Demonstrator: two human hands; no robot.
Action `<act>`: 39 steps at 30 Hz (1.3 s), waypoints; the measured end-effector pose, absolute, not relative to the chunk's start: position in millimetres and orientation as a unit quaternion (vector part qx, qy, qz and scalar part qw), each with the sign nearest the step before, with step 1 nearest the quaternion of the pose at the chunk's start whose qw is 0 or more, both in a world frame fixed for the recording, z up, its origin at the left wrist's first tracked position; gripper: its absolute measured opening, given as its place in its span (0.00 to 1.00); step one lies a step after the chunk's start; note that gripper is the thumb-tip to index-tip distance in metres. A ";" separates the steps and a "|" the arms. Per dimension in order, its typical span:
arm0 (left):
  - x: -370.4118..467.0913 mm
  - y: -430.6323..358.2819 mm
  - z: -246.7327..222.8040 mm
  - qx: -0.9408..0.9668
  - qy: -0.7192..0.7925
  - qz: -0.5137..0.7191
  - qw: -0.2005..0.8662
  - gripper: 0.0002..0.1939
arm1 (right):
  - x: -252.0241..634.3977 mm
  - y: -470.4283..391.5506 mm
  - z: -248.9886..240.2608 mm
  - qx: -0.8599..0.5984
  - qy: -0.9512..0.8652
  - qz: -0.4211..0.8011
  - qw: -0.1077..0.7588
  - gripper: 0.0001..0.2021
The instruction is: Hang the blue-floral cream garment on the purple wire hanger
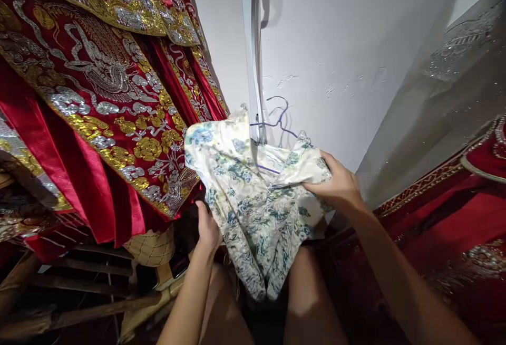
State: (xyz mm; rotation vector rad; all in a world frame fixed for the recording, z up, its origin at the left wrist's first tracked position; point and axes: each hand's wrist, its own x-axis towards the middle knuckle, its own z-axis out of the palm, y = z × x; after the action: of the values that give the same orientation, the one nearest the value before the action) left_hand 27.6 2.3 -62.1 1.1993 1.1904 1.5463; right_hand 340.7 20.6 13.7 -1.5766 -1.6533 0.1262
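A white blouse with a blue and green floral print (249, 202) hangs in front of me on a thin purple hanger (281, 118), whose hook points up and is free. My right hand (336, 181) grips the blouse at its right shoulder, thumb and fingers closed on the cloth. Low on the garment's left edge is my left hand (207, 226); its thumb points up beside the cloth, and its fingers are hidden behind the fabric. Part of the hanger shows through the neck opening.
Red garments with gold and silver embroidery (130, 107) hang at the left. A white wall (328, 44) with a vertical metal rail (255, 44) stands ahead. Below left are a woven basket (152, 247) and wooden slats (98, 310). More red beaded cloth (454, 229) lies to the right.
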 end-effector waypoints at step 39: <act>116.1 -57.5 -135.9 0.682 0.524 0.473 0.193 0.10 | 246.6 12.9 -22.2 -0.428 -0.514 0.526 0.525 0.13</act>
State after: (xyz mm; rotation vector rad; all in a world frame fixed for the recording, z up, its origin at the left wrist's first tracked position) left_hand 116.1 -57.5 -135.9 1.9126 1.4706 1.3273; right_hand 246.6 12.9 -22.2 -1.0248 -1.2296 1.2594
